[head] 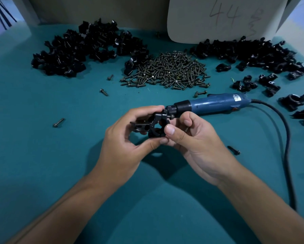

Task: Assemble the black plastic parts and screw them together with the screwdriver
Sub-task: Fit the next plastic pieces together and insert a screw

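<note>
While both hands pinch the black parts [150,125] | teal table [42,155]: screw pile [167,71], screwdriver [209,104] | cardboard box [218,18] behind

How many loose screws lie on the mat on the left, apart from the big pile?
3: one screw beside the pile's left edge, another screw below it, and a third screw left of the left hand. Others may hide under the parts.

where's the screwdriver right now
In the head view, the blue electric screwdriver lies on the green table, right of centre, just behind the right hand and in front of the screw pile.
</note>
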The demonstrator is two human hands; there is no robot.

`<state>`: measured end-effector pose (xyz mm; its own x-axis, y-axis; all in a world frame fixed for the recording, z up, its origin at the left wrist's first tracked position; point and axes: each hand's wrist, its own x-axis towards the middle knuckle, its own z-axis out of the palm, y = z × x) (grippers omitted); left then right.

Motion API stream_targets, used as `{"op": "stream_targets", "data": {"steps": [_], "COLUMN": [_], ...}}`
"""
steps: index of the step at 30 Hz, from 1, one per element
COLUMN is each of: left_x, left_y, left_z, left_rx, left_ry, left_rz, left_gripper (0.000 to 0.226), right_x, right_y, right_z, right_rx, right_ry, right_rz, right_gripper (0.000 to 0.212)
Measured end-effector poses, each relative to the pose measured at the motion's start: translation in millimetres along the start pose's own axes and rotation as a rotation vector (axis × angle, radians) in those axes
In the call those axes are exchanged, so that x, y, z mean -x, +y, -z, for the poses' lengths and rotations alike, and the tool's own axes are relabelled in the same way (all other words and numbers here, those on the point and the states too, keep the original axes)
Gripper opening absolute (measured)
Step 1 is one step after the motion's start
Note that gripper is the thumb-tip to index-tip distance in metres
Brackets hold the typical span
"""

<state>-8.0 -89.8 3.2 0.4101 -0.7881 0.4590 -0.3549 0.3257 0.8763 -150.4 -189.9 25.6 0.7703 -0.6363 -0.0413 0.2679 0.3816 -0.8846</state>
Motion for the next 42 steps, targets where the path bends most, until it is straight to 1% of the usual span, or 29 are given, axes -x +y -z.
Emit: {"op": "stream_targets", "data": {"steps": [3, 6, 8, 10, 12, 14, 16, 17, 18, 21, 23, 25, 27, 30, 34, 36, 39, 42], "left_x": [-0.7, -1.2, -1.0, -1.2, -2.4, -3.8, -5.1, -5.3, -5.6, -6.4, -7.3, -8.2, -9.0, -9.9, -9.9, -9.6, -9.7, -9.3], "left_y": [-1.7, 0.1, 0.5, 1.6, 2.0, 1.6, 1.6, 1.0, 0.4, 0.7, 0.6, 0.4, 0.9, 1.2, 0.6, 1.2, 2.4, 2.4], "left_z": [-1.5, -2.8, -3.4, -4.5, -6.6, -9.1, -10.3, -9.8, -9.0, -6.6, -5.2, -4.4, -3.2, -0.1, 1.6, 0.7, -0.5, -0.3], "left_rx": [0.111, 0.218, 0.242, 0.264, 0.301, 0.358, 0.426, 0.449, 0.462, 0.489, 0.501, 0.503, 0.502, 0.509, 0.531, 0.546, 0.572, 0.537], "left_ry": [0.01, -0.005, 0.007, 0.027, 0.048, 0.072, 0.107, 0.127, 0.14, 0.133, 0.137, 0.145, 0.164, 0.182, 0.146, 0.109, 0.07, 0.047], "left_rz": [0.004, 0.06, 0.091, 0.124, 0.177, 0.246, 0.313, 0.344, 0.368, 0.421, 0.463, 0.494, 0.509, 0.525, 0.536, 0.516, 0.492, 0.465], "left_gripper": [0.047, 0.046, 0.045, 0.044, 0.045, 0.039, 0.037, 0.038, 0.04, 0.044, 0.041, 0.037, 0.043, 0.05, 0.051, 0.047, 0.044, 0.043], "right_x": [-0.1, -0.5, -0.7, -0.5, -0.3, -0.6, -2.5, -4.0, -5.2, -5.7, -7.1, -8.8, -8.1, -5.4, -0.2, 1.6, 2.1, 1.0], "right_y": [-0.1, -0.1, 0.6, 1.5, 1.2, -0.7, -3.7, -5.9, -7.8, -9.5, -10.3, -10.8, -9.9, -8.1, -4.6, -3.9, -4.1, -2.9], "right_z": [1.2, 2.2, 2.0, 0.5, -0.2, 1.2, 4.6, 5.5, 6.0, 7.8, 11.3, 15.4, 17.9, 14.4, 4.9, 2.5, 1.4, 2.3], "right_rx": [-0.006, 0.02, 0.042, 0.128, 0.252, 0.304, 0.229, 0.18, 0.137, 0.064, 0.08, 0.134, 0.241, 0.383, 0.397, 0.418, 0.422, 0.393], "right_ry": [-0.004, 0.008, 0.012, 0.012, 0.037, 0.117, 0.173, 0.18, 0.18, 0.179, 0.163, 0.114, 0.078, 0.079, 0.07, 0.074, 0.094, 0.095], "right_rz": [0.001, -0.004, -0.006, -0.014, -0.038, -0.086, -0.103, -0.091, -0.071, -0.004, 0.053, 0.11, 0.171, 0.268, 0.347, 0.377, 0.377, 0.347], "right_gripper": [0.042, 0.048, 0.048, 0.044, 0.045, 0.047, 0.025, 0.016, 0.016, 0.04, 0.046, 0.037, 0.03, 0.023, 0.016, 0.015, 0.013, 0.015]}}
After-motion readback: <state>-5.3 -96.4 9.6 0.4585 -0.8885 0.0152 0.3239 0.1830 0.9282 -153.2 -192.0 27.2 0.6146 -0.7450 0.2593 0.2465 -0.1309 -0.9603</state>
